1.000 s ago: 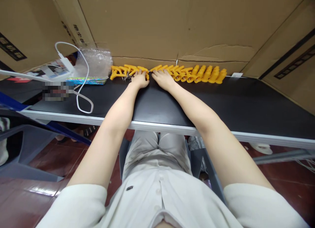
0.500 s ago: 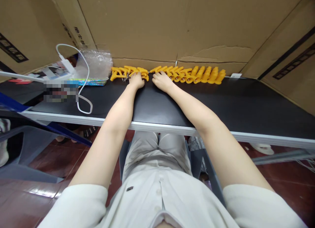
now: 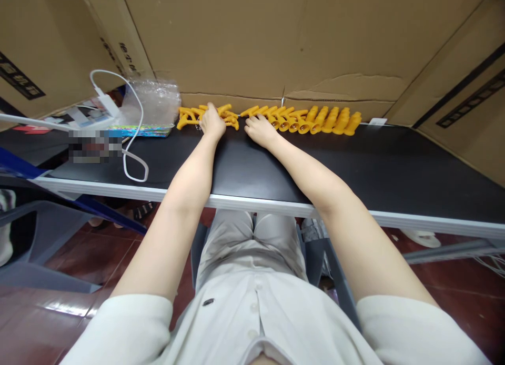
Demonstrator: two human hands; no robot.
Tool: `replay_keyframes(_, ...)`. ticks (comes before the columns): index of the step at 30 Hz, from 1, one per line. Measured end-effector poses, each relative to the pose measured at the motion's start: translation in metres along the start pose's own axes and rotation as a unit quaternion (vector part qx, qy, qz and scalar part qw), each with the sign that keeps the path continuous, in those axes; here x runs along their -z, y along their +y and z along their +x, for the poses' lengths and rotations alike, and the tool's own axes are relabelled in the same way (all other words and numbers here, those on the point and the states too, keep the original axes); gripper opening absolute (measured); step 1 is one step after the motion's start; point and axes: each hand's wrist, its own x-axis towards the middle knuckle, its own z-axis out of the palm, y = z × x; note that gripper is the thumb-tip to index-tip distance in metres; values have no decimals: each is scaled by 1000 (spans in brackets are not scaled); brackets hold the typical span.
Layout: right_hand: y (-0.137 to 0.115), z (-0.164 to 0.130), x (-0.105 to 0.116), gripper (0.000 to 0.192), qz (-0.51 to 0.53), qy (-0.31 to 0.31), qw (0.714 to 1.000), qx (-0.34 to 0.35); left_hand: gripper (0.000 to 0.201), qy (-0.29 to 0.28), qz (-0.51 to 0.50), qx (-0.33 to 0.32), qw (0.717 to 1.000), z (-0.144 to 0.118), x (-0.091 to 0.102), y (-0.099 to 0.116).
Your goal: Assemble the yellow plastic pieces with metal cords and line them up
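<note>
My left hand (image 3: 213, 124) is closed over a cluster of yellow branched plastic pieces (image 3: 189, 115), its fingers gripping one whose end sticks out to the right. A bit of metal chain shows beside this hand, and its fingertips are partly hidden. My right hand (image 3: 260, 130) lies on the black tabletop with fingers stretched and slightly apart. It is at the left end of a tight row of yellow cone-ended plastic pieces (image 3: 303, 124); whether it touches them I cannot tell. Farther right in that row, several stepped yellow pieces (image 3: 331, 120) lean side by side.
A cardboard wall (image 3: 252, 44) rises directly behind the yellow pieces. To the left are clear plastic wrap (image 3: 152, 102), a colourful packet (image 3: 153, 131) and a white cable (image 3: 136, 86). The black table (image 3: 394, 170) has a silver front edge. A small white tag (image 3: 377, 121) lies at right.
My left hand has shifted slightly left and turned, its knuckles now higher over the yellow pieces, and the gripped piece has tilted. My right hand has barely moved.
</note>
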Motion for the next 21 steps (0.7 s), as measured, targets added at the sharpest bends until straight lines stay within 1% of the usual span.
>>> replay_keyframes(2,0,0,-1,58,1,10,1000,5,58,23,-10,7,1000,-3,3,6)
replay_keyframes(4,1,0,-2,57,2,18,1000,6,56,61,-28,19,998,-4,6,13)
replay_keyframes(6,0,0,-1,57,3,14,1000,4,55,111,-56,35,992,-3,8,18)
replay_keyframes(8,-1,0,2,57,4,1,1000,-1,55,144,-90,50,984,0,9,23)
replay_keyframes(9,-1,-1,3,58,5,-5,1000,-3,53,149,-105,54,982,1,9,25)
replay_keyframes(11,-2,-1,5,58,8,-12,1000,-6,46,137,-124,50,981,6,8,27)
replay_keyframes(14,-1,-1,4,58,9,-2,1000,-1,42,121,-128,12,984,13,2,27)
replay_keyframes(17,0,-1,2,59,5,5,1000,0,43,126,-134,-26,983,23,-7,22)
replay_keyframes(19,0,0,1,59,-1,7,1000,-1,40,132,-168,-33,976,30,-13,18)
replay_keyframes(21,0,0,-1,59,-8,13,1000,1,31,139,-224,-33,964,37,-18,15)
